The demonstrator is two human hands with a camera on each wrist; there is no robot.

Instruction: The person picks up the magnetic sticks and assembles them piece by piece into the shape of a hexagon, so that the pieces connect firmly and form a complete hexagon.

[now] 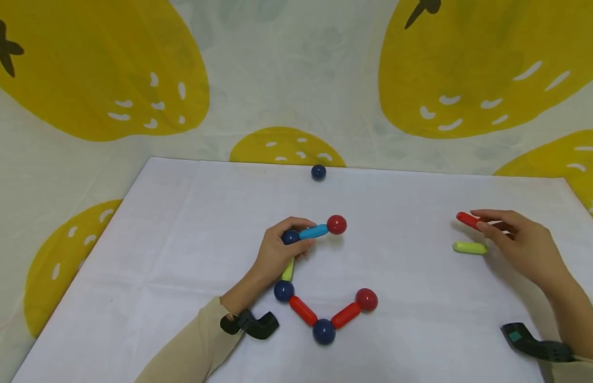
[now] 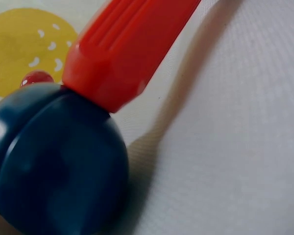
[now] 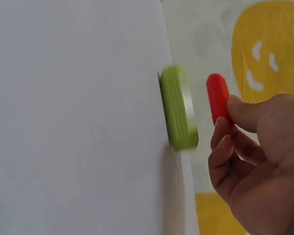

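My left hand (image 1: 272, 247) grips a dark blue ball (image 1: 290, 237) at one corner of a linked chain of balls and rods. From that ball a light blue rod (image 1: 313, 231) runs to a red ball (image 1: 337, 224). A yellow-green rod (image 1: 288, 270), partly hidden by the hand, leads down to another dark blue ball (image 1: 284, 291). Two red rods (image 1: 303, 310) continue through a lower blue ball (image 1: 323, 331) to a second red ball (image 1: 367, 300). On the right, my right hand (image 1: 524, 244) pinches a loose red rod (image 3: 218, 98) between thumb and fingers, above the table.
A loose yellow-green rod (image 1: 470, 248) lies on the white table (image 1: 181, 213) just below the right hand. One dark blue ball (image 1: 318, 172) sits at the table's back edge. Behind hangs a cloth (image 1: 296, 80) with big yellow shapes.
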